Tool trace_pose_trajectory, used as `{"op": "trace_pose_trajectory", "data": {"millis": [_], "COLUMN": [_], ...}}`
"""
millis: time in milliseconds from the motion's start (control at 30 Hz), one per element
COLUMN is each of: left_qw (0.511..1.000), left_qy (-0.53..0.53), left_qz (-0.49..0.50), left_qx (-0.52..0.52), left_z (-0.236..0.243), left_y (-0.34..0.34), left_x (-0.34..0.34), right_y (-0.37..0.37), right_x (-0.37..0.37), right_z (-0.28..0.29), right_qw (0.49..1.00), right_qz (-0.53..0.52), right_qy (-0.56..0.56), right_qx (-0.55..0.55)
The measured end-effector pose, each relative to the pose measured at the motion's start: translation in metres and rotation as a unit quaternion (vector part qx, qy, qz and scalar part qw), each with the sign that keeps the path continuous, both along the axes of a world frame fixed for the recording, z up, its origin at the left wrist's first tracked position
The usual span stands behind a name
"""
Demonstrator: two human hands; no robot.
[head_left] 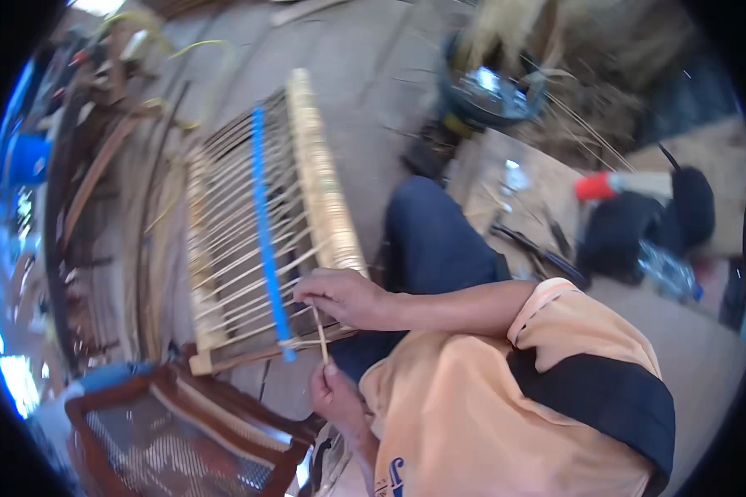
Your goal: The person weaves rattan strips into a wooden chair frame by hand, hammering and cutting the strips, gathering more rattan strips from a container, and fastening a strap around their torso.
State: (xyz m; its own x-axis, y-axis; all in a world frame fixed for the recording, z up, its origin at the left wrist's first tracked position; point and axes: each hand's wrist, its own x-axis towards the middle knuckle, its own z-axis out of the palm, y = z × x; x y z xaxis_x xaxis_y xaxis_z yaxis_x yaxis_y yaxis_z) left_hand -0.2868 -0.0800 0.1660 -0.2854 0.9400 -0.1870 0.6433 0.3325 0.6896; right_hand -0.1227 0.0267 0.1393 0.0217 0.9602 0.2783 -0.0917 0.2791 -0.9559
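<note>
A wooden frame (201, 362) lies tilted before me, with pale cane strands (224, 240) strung across between its two long rails. The rail on the right (323, 166) is wrapped closely in pale strands. A flat blue strip (265, 224) runs lengthwise across the strung rows, its near end past the last ones. My right hand (344, 296) is closed at the frame's near right corner, pinching a thin cane strand (321, 335). Lower down, my left hand (337, 396) is closed on the strand's other end. The short length between the hands looks taut.
A brown wooden chair with a woven mesh panel (174, 439) stands at the lower left. Wooden pieces (99, 178) lie along the left. On a board at right are pliers-like tools (543, 253) and a red-ended object (593, 186). Beyond stands a dark basin (493, 95) by loose fibres.
</note>
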Motion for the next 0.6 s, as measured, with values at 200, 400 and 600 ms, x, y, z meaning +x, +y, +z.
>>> {"op": "trace_pose_trajectory", "data": {"millis": [200, 400, 600], "left_qw": [0.989, 0.977, 0.955], "left_qy": [0.068, -0.21, -0.285], "left_qz": [-0.132, -0.028, -0.068], "left_qx": [0.007, -0.022, -0.045], "left_z": [-0.016, -0.025, -0.027], "left_y": [0.012, 0.047, 0.051], "left_x": [-0.021, 0.004, 0.023], "right_y": [-0.058, -0.151, -0.217], "right_x": [0.194, 0.293, 0.247], "right_z": [-0.025, -0.086, -0.113], "right_qw": [0.942, 0.764, 0.739], "right_qz": [-0.203, -0.296, -0.185], "right_qy": [0.056, -0.394, -0.419], "right_qx": [-0.261, -0.417, -0.494]}}
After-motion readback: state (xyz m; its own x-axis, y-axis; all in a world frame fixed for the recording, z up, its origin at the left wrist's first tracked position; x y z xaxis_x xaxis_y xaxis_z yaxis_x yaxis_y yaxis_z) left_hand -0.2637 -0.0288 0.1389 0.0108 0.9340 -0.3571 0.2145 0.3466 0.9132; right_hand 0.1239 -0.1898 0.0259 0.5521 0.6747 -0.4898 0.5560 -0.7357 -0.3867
